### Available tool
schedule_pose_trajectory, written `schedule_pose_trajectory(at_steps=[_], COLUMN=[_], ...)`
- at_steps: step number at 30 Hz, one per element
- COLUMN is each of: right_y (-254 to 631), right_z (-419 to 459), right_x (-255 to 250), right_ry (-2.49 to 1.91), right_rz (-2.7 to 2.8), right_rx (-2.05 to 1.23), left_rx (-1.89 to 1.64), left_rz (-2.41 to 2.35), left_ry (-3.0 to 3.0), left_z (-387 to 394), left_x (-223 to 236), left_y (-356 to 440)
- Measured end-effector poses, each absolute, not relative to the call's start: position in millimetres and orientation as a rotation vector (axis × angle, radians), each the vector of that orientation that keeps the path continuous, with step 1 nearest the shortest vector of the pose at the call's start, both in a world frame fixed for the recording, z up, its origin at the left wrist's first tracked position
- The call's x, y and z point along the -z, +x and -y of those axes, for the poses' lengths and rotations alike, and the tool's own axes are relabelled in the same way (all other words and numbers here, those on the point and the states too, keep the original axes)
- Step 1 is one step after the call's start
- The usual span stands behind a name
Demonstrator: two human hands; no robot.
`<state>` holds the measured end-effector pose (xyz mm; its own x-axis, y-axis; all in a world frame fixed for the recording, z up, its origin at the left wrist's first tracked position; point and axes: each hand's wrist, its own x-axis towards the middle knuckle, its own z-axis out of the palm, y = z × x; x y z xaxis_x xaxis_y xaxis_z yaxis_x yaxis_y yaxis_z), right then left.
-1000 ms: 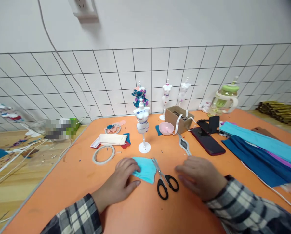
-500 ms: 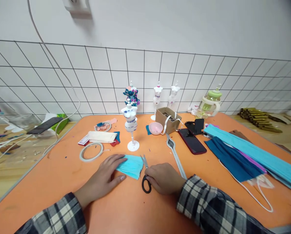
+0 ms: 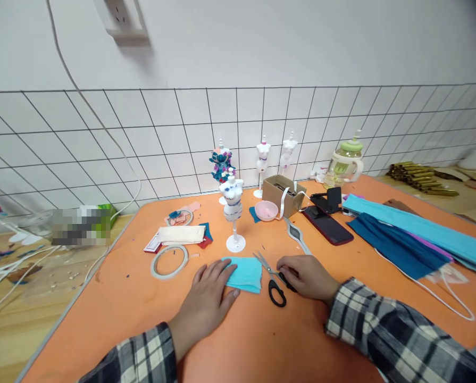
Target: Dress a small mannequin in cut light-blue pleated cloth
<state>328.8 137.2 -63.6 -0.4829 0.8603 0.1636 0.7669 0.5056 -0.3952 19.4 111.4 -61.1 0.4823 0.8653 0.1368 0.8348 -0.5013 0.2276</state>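
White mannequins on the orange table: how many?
4: blue-marked white mannequin in front; flower-covered white mannequin behind it; farther right, pink-necked white mannequin and rightmost white mannequin, its base hidden behind the brown cardboard box.

pink bowl (image 3: 266,214) beside cardboard box (image 3: 273,196) | dark phone (image 3: 330,226) | green-lidded bottle (image 3: 343,164) | wall socket (image 3: 122,18)

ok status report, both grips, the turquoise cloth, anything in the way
Left grip open, resting on turquoise cloth. Right grip at one handle of scissors, hold unclear. Cloth lying on orange table. Nearest white mannequin just beyond, not on it.
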Motion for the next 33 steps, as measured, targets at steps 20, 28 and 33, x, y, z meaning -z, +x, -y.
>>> schedule_pose_trajectory(at_steps=[20, 28, 33], right_y=[323.5, 325.4, 323.8], right_z=[-126.3, -130.9, -131.0], right_x=[69.1, 63.8, 61.6], right_ry=[-1.566, -1.498, -1.561], right_rz=[2.350, 2.399, 2.399], right_rx=[-0.345, -0.522, -0.558], left_rx=[-0.243, -0.191, -0.181], left_rz=[-1.372, -1.341, -1.328], left_ry=[2.500, 2.624, 2.704], left_z=[-105.2, -104.8, -106.3], left_x=[55.3, 61.5, 58.7], left_y=[11.6, 11.7, 8.8])
